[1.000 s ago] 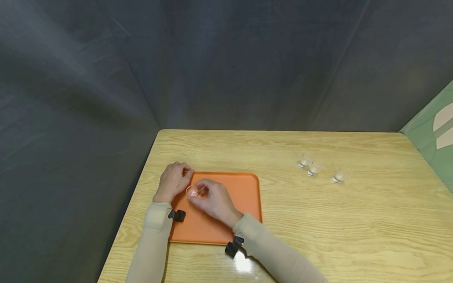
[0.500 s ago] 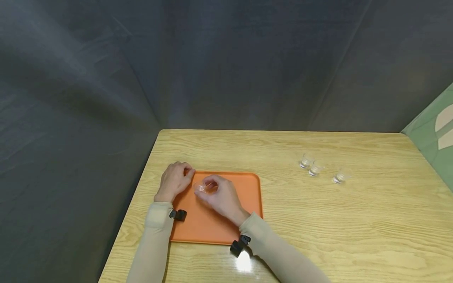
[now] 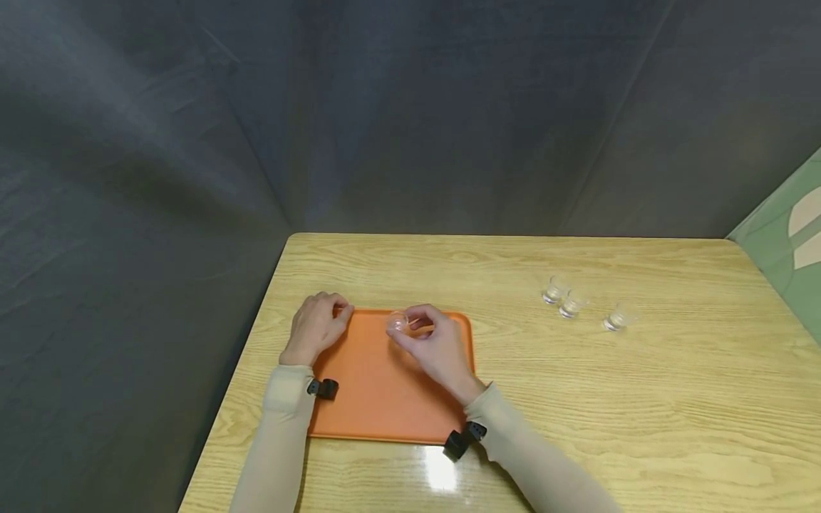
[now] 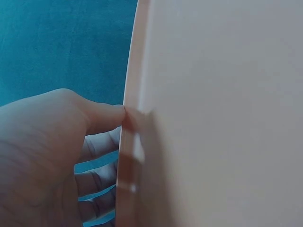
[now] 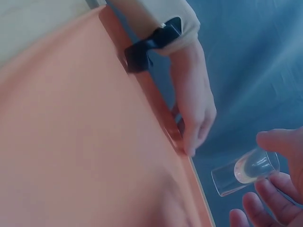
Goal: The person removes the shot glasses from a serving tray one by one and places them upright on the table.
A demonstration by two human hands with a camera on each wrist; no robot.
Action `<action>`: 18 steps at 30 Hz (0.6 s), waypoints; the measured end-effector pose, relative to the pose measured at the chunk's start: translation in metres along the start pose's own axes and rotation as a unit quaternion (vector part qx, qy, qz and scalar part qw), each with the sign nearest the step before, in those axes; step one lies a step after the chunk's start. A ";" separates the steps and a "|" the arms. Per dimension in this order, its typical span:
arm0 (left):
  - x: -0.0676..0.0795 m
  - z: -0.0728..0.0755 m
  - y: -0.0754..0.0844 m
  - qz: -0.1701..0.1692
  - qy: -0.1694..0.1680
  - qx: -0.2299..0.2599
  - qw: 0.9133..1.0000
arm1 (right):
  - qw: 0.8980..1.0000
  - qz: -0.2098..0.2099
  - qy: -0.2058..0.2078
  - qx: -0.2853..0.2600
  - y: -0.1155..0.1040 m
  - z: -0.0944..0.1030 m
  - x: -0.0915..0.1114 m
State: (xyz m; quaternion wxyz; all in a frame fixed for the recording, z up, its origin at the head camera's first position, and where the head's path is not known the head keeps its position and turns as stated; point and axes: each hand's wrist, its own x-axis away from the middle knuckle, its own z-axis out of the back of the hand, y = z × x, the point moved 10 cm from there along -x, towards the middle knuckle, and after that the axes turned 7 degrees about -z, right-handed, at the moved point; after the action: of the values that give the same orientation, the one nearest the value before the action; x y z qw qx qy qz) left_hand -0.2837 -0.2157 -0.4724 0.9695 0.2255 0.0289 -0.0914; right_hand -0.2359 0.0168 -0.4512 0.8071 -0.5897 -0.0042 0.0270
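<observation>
In the head view my right hand [image 3: 438,349] pinches a small clear shot glass [image 3: 397,323] between thumb and fingers, over the far part of an orange tray [image 3: 378,399]. The right wrist view shows the same shot glass [image 5: 227,179] in the right hand [image 5: 286,194], thumb on one side and fingers on the other. My left hand [image 3: 314,329] holds the tray's left edge near its far corner. Close up in the left wrist view, the left thumb meets the top of the tray rim [image 4: 131,156] while the other fingers reach its outer side, their tips hidden.
Three more clear shot glasses stand apart from the tray toward the back right: a left one [image 3: 551,293], a middle one [image 3: 569,307] and a right one [image 3: 616,320]. Wood-grain table [image 3: 577,413] surrounds the tray. A dark curtain [image 3: 417,128] hangs behind and to the left.
My right hand has carried the shot glass rightward and slightly away from me, from beside the left hand to the tray's far side. The left hand has stayed at the tray's edge.
</observation>
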 end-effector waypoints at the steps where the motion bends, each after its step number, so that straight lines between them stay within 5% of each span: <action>1: 0.000 0.000 0.000 0.000 -0.001 0.001 1.000 | 1.000 0.002 0.007 -0.001 0.000 0.005 0.000; 18: 0.001 0.001 0.001 -0.001 0.004 0.000 1.000 | 0.996 -0.024 0.090 0.003 0.029 0.103 -0.002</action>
State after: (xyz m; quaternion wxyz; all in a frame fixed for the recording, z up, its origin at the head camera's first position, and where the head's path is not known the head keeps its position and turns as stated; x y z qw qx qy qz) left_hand -0.2824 -0.2149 -0.4712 0.9692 0.2261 0.0335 -0.0916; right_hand -0.2433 0.1233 -0.4470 0.8065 -0.5870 0.0547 -0.0454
